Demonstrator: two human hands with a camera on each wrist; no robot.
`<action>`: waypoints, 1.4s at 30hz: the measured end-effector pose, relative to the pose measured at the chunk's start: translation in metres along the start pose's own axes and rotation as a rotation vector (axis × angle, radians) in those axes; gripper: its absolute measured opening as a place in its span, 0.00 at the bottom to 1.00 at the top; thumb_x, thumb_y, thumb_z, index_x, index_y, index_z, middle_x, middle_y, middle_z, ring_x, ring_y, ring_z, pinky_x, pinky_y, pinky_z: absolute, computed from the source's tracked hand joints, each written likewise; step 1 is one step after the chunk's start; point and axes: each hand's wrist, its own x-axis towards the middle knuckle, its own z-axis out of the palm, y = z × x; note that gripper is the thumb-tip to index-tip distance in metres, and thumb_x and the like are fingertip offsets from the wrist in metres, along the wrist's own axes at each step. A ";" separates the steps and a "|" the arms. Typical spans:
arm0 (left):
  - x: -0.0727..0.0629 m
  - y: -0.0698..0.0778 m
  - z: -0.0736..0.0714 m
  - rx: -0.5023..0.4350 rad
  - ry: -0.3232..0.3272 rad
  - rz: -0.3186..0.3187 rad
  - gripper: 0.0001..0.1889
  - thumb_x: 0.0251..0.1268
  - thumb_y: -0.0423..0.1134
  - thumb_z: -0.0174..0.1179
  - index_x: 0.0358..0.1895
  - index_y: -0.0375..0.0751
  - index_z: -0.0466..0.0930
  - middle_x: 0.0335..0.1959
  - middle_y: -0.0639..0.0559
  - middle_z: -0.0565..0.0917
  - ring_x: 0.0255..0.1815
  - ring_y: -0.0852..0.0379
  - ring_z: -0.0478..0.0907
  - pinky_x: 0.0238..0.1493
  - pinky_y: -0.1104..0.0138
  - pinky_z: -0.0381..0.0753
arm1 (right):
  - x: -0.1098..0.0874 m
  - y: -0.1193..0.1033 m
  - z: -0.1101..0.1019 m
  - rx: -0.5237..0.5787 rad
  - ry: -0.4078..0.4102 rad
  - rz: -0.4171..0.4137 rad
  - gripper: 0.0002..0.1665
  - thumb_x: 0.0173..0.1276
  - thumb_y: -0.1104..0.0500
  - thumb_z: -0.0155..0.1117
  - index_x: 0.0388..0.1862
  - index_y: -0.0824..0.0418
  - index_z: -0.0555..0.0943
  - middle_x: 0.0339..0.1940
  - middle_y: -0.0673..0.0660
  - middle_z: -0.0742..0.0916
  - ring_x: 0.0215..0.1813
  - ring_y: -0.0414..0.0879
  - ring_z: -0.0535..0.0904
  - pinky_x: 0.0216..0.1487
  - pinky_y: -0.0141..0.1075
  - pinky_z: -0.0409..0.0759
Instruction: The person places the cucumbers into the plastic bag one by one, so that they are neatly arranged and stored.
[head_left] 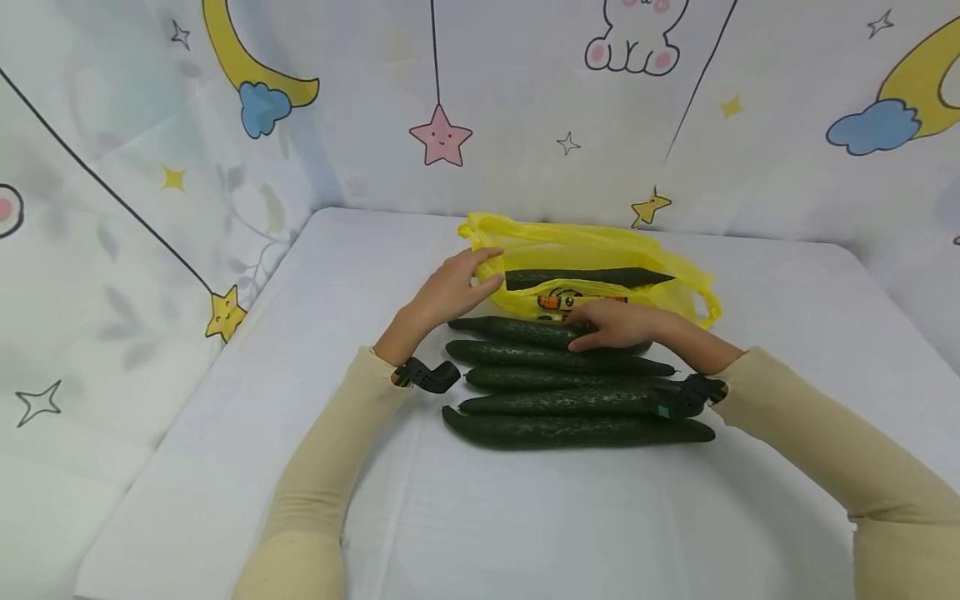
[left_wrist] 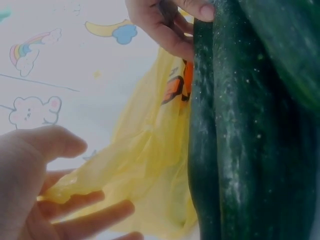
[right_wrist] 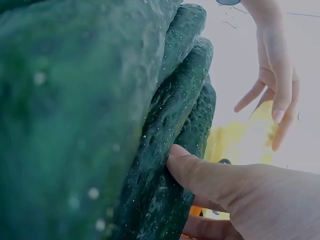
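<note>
While the right hand (head_left: 618,323) pinches the rear cucumber (head_left: 517,331), thumb on the near side and fingers behind it, the left hand (head_left: 450,287) is at the left end of the yellow bag (head_left: 577,233). Left fingers fairly straight and spread, thumb apart from them; a fold of bag lies between, not clamped as far as the left wrist view shows.

Bag lies on the table (head_left: 600,517) near the far edge, mid-width, mouth gaping. One cucumber inside (head_left: 577,279), lengthwise, roughly parallel to the far edge. Orange and black print (head_left: 558,302) on the bag's near side, partly behind the right hand.

Rear cucumber sits just in front of the bag. Four more cucumbers (head_left: 540,379) lie close side by side from there toward the near edge, all running left-right. Front one (head_left: 577,431) curves up at its left tip.

Black wrist units (head_left: 427,375) on both arms, beige sleeves (head_left: 315,475). Cartoon-print backdrop (head_left: 510,167) past the far and left edges.
</note>
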 end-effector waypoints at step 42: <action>-0.002 0.003 -0.002 -0.004 0.002 0.014 0.28 0.75 0.47 0.51 0.74 0.42 0.62 0.74 0.45 0.64 0.74 0.45 0.59 0.70 0.51 0.63 | -0.018 0.013 -0.006 0.141 0.217 0.045 0.25 0.56 0.58 0.75 0.52 0.64 0.81 0.53 0.62 0.85 0.57 0.61 0.80 0.57 0.54 0.77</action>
